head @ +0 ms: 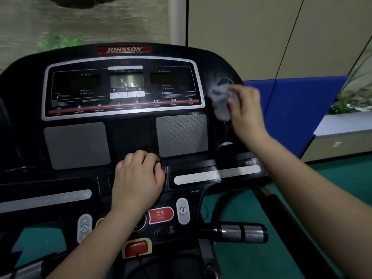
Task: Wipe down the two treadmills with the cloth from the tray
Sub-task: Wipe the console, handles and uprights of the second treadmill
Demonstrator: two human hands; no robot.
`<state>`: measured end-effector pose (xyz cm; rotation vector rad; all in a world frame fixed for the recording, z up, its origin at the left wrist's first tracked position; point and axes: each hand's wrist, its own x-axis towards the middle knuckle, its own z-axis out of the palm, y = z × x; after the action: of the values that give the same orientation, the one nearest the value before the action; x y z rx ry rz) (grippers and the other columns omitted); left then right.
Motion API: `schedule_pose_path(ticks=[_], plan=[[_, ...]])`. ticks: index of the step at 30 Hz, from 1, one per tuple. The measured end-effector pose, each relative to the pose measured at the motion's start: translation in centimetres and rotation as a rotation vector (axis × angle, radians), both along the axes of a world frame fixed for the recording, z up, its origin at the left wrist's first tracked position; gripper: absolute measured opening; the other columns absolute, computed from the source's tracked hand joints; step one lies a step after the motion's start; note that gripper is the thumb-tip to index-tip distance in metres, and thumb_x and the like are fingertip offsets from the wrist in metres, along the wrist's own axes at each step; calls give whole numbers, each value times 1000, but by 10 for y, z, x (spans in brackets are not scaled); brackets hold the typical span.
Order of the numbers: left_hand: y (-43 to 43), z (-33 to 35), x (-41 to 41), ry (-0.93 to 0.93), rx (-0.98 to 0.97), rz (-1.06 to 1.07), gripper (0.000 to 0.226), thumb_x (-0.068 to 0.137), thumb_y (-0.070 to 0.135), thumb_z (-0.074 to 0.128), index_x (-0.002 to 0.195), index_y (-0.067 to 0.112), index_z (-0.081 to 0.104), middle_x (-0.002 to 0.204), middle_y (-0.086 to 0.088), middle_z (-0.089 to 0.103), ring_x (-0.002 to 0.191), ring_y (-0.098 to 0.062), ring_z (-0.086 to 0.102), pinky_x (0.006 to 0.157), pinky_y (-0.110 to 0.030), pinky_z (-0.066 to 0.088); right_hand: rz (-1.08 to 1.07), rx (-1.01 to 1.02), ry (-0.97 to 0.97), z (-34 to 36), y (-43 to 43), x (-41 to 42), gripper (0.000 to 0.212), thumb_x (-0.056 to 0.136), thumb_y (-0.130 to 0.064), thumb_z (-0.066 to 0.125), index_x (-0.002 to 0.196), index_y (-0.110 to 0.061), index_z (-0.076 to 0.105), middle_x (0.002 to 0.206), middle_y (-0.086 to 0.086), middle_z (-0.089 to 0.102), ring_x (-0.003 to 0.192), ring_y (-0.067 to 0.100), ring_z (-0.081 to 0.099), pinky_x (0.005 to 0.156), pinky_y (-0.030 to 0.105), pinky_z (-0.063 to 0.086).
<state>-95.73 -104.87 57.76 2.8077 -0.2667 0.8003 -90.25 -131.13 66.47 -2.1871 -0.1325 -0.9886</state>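
Observation:
A black treadmill console [124, 93] fills the head view, with a display panel, two grey speaker grilles and a red stop button. My right hand [246, 109] holds a crumpled grey cloth [220, 101] against the console's upper right corner, beside the display frame; cloth and hand are motion-blurred. My left hand [138, 178] rests on the ledge at the console's centre with its fingers curled over the edge, just above the stop button [160, 215].
A chrome-tipped handlebar grip [241, 232] sticks out at lower right. Green floor [251, 258] lies below. Blue padding [291, 109] and a white planter ledge [342, 123] stand to the right. A beige wall is behind.

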Motion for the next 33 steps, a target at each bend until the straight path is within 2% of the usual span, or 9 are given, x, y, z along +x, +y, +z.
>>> schedule_pose_path(ticks=[4, 6, 9, 11, 14, 21, 25, 30, 33], plan=[[1, 0, 0, 2, -15, -7, 35, 86, 37, 35, 95, 22, 65, 93, 3, 60, 87, -21, 52, 80, -38, 40, -53, -33, -7, 46, -13, 38, 35, 98, -16, 49, 131, -8, 52, 130, 19, 37, 109, 12, 41, 85, -4, 25], [1, 0, 0, 7, -21, -11, 34, 86, 37, 35, 95, 22, 65, 94, 3, 59, 87, -21, 52, 80, -38, 40, -13, -215, 96, 42, -13, 57, 36, 97, -19, 50, 132, -10, 56, 133, 20, 42, 117, 23, 46, 94, 9, 27], [1, 0, 0, 5, -24, -12, 34, 86, 37, 36, 94, 22, 65, 93, 3, 60, 87, -21, 53, 81, -38, 40, -119, -528, 47, 15, -16, 63, 42, 94, -27, 52, 133, -15, 57, 134, 17, 50, 124, 34, 45, 100, 35, 33], [1, 0, 0, 5, -29, -6, 34, 86, 37, 36, 94, 21, 66, 93, 3, 60, 86, -21, 53, 80, -38, 40, -238, -599, 27, 6, -21, 54, 42, 93, -33, 51, 132, -20, 58, 134, 13, 49, 124, 34, 43, 96, 44, 35], [1, 0, 0, 2, -29, -8, 34, 86, 36, 36, 93, 21, 66, 92, 3, 60, 85, -21, 52, 80, -38, 40, -185, -595, 71, -3, -32, 46, 37, 92, -24, 58, 126, -11, 61, 130, 17, 50, 121, 41, 41, 96, 49, 40], [-1, -1, 0, -6, -19, -13, 34, 86, 35, 37, 93, 19, 66, 93, 0, 60, 85, -24, 52, 77, -40, 40, 9, -654, 305, -15, -33, 22, 34, 88, -9, 60, 122, -11, 58, 130, 13, 54, 117, 34, 49, 96, 45, 45], [0, -1, -1, -11, -14, -15, 34, 86, 35, 37, 93, 18, 66, 93, -1, 60, 85, -25, 52, 77, -40, 40, 83, -773, 676, -36, -37, 8, 46, 85, 2, 52, 122, -25, 61, 124, 6, 63, 110, 27, 58, 91, 34, 48], [1, -1, -2, -6, -18, -20, 36, 87, 36, 35, 95, 18, 66, 94, -1, 60, 86, -25, 52, 79, -41, 40, 197, -473, 839, -30, -39, 3, 35, 95, -7, 52, 120, -27, 64, 135, -4, 56, 124, 19, 51, 101, 24, 37], [1, 0, -1, -5, -17, -19, 36, 87, 36, 35, 95, 18, 66, 94, -1, 60, 87, -25, 52, 79, -41, 40, 206, -492, 863, -28, -39, 2, 35, 97, -9, 50, 124, -28, 61, 134, -4, 55, 119, 16, 51, 97, 23, 36]])
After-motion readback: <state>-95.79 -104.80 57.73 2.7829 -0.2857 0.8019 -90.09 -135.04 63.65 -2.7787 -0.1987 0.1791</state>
